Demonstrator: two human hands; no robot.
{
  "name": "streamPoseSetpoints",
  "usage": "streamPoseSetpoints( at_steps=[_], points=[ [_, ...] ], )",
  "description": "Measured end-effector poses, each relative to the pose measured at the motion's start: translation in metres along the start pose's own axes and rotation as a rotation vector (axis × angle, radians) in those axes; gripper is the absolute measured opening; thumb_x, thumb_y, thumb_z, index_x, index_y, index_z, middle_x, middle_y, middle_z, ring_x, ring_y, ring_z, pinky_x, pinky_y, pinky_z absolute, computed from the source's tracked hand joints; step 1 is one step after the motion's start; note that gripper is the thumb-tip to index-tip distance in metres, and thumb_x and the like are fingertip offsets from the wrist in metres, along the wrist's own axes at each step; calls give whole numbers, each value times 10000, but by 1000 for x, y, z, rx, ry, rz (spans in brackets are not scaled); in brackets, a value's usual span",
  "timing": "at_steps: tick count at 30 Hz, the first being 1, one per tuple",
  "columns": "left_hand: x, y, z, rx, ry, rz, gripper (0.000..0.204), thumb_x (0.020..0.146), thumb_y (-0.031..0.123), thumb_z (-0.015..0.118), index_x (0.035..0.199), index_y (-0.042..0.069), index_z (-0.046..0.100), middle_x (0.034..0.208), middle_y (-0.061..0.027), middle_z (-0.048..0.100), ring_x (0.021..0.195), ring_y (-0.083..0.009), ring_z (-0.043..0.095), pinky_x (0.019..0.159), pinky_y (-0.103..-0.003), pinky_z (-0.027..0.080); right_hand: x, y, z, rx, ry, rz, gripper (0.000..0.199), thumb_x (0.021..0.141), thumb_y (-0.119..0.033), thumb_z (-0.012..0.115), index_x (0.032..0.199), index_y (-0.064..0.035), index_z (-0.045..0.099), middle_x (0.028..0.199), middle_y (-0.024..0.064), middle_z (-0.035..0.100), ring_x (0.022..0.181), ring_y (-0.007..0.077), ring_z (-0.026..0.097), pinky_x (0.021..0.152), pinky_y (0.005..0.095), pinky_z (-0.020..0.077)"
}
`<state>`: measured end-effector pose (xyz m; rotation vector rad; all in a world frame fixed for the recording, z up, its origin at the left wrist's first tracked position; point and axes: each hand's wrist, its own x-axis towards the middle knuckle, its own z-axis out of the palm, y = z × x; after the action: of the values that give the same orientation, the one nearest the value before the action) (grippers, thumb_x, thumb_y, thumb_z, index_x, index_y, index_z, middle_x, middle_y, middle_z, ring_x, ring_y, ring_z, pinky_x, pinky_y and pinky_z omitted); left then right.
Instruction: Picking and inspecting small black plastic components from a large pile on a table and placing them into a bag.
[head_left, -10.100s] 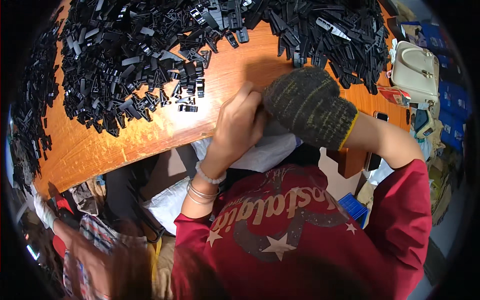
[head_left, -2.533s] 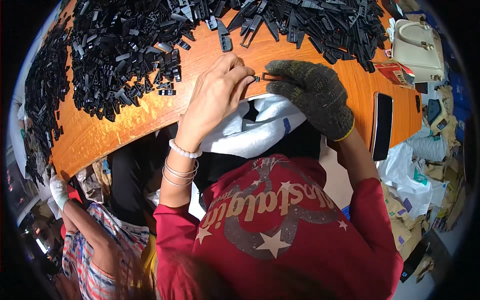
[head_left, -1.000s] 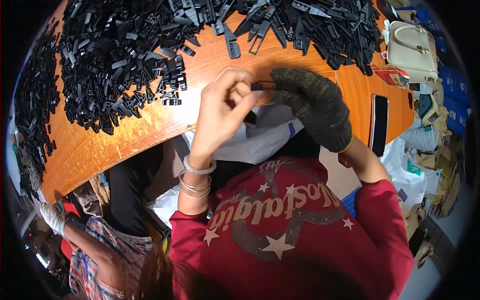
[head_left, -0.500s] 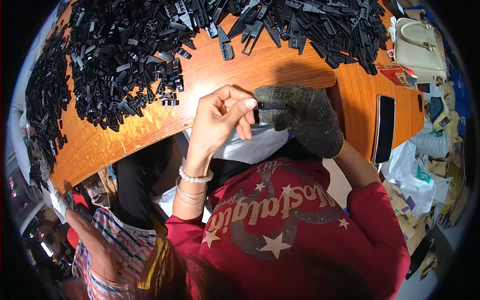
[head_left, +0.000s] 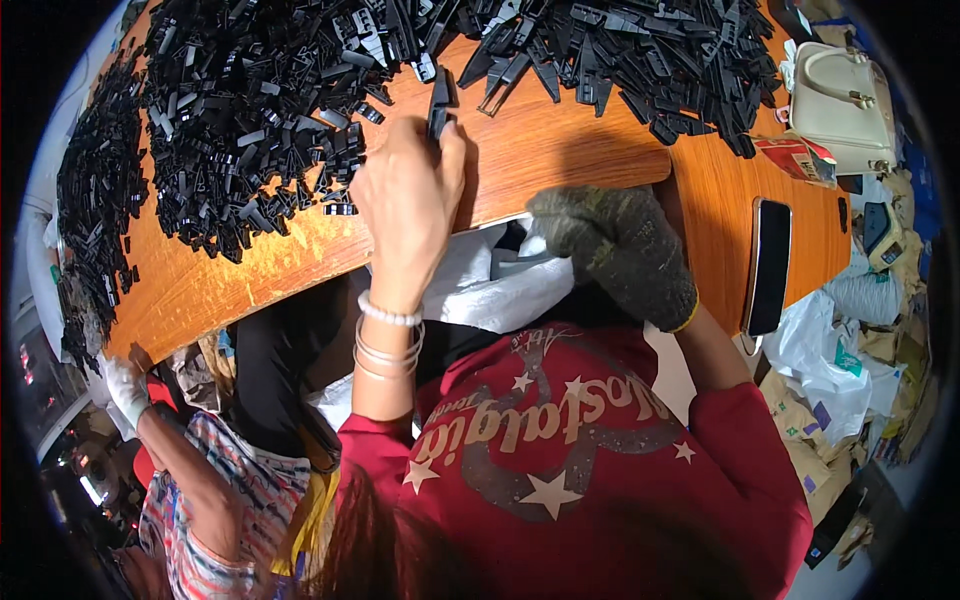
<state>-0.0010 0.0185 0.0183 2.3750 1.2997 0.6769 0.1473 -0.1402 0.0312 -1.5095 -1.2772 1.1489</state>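
Note:
My bare left hand point(head_left: 405, 185), with a bead bracelet and bangles at the wrist, reaches over the table's front part. Its thumb and fingers are closed on a long, tapered black plastic piece point(head_left: 440, 102). My right hand point(head_left: 618, 245) wears a dark knitted glove and hovers above my lap, just off the table's edge. Its fingers are curled together, and whatever they may hold is hidden. Beneath and between the hands lies a white plastic bag point(head_left: 505, 290) on my lap.
Tapered black pieces point(head_left: 640, 65) are heaped at the far side; smaller black clips point(head_left: 250, 130) are piled left. On the brown table point(head_left: 560, 150), a phone point(head_left: 769, 265) lies right, near a cream handbag point(head_left: 840, 105). At lower left, a co-worker's white-gloved hand point(head_left: 125, 392) is by the table edge.
My left hand has left the right glove, moved forward and gripped a tapered piece lying on the table. The small black part between my hands is out of sight. My right hand shifted slightly.

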Motion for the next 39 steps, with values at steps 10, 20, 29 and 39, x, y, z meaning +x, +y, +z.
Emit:
streamPoseSetpoints(
  at_steps=[10,20,29,39],
  points=[
    [-26,8,-23,-666,-229,-93,120,815,70,691,846,-45,684,597,-63,643,510,-81,561,491,-260,448,37,-27,20,420,276,322,286,892,-151,655,1162,-60,646,955,35,684,769,103,645,671,251,530],
    [26,-40,-23,177,-2,300,198,778,-22,613,954,26,691,888,-148,573,852,-310,570,761,-388,461,29,-3,16,-35,457,-181,286,862,-198,702,1101,-42,684,936,61,703,818,117,648,709,277,523],
    [-16,-12,-6,-523,-365,132,168,739,-36,681,900,-36,634,877,-148,561,869,-329,572,765,-375,451,30,1,-3,-727,253,-331,340,808,-192,712,1124,-69,681,1000,107,694,887,265,647,815,378,509],
    [-17,-17,-1,-561,-338,154,135,731,-16,689,856,-39,645,836,-136,555,839,-317,559,765,-377,446,54,-32,-11,-883,-55,-152,260,855,-282,627,1052,-115,665,967,111,636,885,276,631,743,415,505]
  ],
)
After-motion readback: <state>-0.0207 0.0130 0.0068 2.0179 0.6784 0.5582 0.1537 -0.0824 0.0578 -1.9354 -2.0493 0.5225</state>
